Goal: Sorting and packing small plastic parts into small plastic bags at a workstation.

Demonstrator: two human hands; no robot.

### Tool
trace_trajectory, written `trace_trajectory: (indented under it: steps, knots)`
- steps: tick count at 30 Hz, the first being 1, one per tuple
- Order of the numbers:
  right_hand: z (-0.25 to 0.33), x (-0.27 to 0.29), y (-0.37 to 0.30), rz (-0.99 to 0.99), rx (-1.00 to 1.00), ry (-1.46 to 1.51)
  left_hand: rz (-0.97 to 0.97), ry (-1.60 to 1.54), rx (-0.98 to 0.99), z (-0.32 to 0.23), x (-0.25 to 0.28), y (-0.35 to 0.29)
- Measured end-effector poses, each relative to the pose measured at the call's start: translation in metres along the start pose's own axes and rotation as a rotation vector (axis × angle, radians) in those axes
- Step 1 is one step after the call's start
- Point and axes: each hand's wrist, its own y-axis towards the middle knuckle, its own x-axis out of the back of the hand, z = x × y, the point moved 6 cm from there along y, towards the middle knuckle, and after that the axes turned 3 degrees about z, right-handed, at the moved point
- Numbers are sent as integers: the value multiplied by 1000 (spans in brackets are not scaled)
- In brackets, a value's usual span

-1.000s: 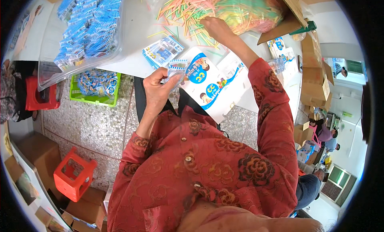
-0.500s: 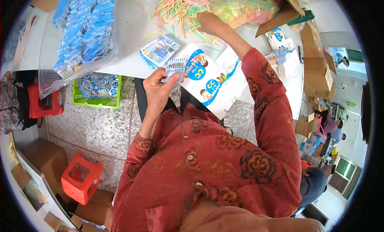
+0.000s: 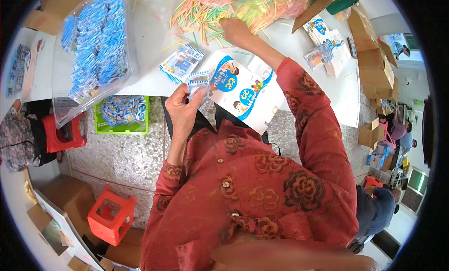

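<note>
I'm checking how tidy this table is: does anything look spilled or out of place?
Yes: thin coloured sticks lie loose on the white table by the right hand, criss-crossed and pointing every way, beside a clear bag of similar ones. That looks spilled, though possibly on purpose.

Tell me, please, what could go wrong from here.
The thin pink, yellow and green sticks lie loose by the right hand, so some may scatter. The clear plastic tray of blue packets seems to overhang the white table, so a bump might tip it. The flat, printed white carton also overhangs and could slip.
</note>
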Motion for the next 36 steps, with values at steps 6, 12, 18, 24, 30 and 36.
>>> trace_trajectory:
  steps: [6, 12, 18, 24, 30, 36]
  knots:
    - [-54, 23, -24, -60, -138, 457, 0, 90, 10, 3, -3, -2]
    - [-73, 20, -63, -143, -153, 671, 52, 148, -5, 9, -14, -1]
    - [-54, 23, -66, -79, -127, 582, 92, 184, -27, 10, -21, -1]
    - [-50, 39, -72, -165, -73, 614, 90, 144, -26, 15, -16, 3]
    - [-46, 28, -87, -154, -56, 480, 126, 175, -72, 1, -37, 11]
    - [-2, 108, -106, -17, -55, 1186, 140, 240, -125, -4, -41, 17]
